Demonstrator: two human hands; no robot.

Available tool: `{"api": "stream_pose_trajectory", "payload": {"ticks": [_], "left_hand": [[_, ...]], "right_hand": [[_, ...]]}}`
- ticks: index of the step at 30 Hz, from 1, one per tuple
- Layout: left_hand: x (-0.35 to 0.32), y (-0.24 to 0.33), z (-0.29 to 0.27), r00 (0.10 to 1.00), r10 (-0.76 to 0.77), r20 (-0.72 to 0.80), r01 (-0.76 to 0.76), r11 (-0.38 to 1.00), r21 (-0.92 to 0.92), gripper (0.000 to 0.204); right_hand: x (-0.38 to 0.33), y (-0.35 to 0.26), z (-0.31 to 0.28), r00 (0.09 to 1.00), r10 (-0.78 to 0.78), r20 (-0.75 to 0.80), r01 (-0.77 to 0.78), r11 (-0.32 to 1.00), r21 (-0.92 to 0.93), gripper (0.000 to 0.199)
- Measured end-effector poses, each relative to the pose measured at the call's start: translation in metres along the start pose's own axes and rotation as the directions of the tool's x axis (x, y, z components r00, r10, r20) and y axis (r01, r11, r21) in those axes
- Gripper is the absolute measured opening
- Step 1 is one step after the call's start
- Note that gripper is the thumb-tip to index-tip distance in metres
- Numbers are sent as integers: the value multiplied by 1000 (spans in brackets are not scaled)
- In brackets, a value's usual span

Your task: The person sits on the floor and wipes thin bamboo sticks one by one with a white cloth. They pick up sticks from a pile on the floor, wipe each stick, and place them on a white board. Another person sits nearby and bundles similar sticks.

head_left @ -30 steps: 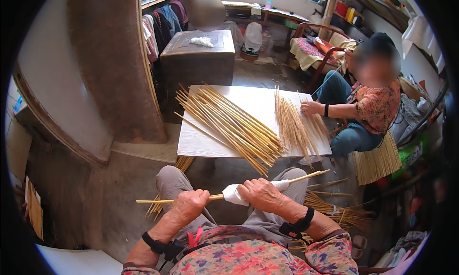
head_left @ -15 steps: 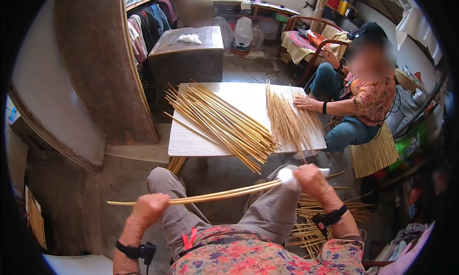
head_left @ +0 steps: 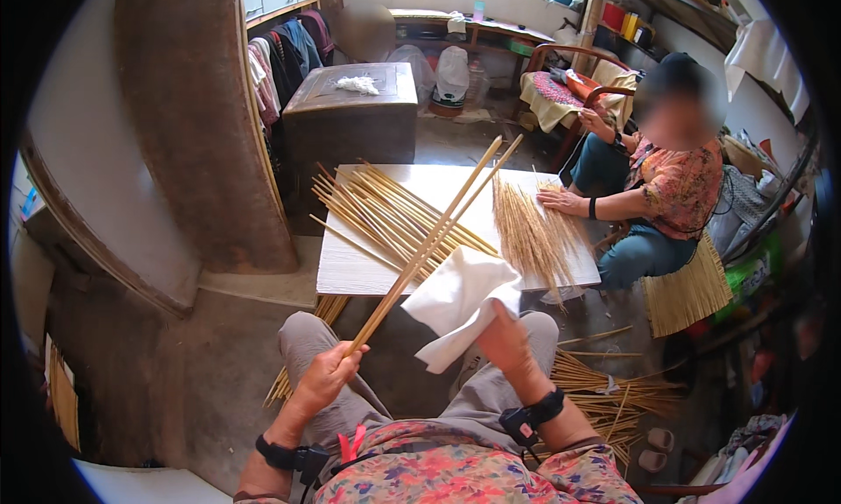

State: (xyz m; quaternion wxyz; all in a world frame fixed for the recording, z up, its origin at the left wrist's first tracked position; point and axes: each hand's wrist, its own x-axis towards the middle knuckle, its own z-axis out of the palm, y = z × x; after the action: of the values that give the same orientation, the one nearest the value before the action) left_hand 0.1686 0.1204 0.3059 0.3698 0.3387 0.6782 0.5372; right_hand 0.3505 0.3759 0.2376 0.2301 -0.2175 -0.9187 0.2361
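Note:
My left hand [head_left: 331, 377] is closed round the lower ends of two long straw-coloured plant stalks [head_left: 429, 241]. They slant up and away to the right above the white table, spreading slightly at their tips. In my right hand [head_left: 508, 342] a white cloth [head_left: 464, 294] is pinched, its loose part hanging open to the left in front of the table's near edge. The cloth is apart from my left hand; some of the stalks on the table lie behind it. A bundle of similar stalks [head_left: 372, 208] rests on the white table [head_left: 350, 281].
Feathery brown plant heads [head_left: 530, 237] lie on the table's right side, under a seated co-worker's hand [head_left: 561, 200]. More stalks [head_left: 604, 386] are piled on the floor at my right. Beyond the table stands a dark chest [head_left: 350, 132]; slippers [head_left: 655, 450] are at lower right.
The stalks have swung from lying across my lap to pointing up and forward. The cloth, earlier wrapped round their right ends, is off them. My left hand has moved right, my right hand left.

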Motion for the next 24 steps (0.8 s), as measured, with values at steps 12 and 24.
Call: {"api": "stream_pose_trajectory", "payload": {"ticks": [12,24], "left_hand": [[26,-9,24,974,-193,121,222,923,-315,18],[37,-45,54,994,108,-29,-102,980,169,24]], "right_hand": [[9,-71,61,876,111,468,-459,-103,883,24],[29,-87,95,831,465,306,-231,-212,950,29]]}}
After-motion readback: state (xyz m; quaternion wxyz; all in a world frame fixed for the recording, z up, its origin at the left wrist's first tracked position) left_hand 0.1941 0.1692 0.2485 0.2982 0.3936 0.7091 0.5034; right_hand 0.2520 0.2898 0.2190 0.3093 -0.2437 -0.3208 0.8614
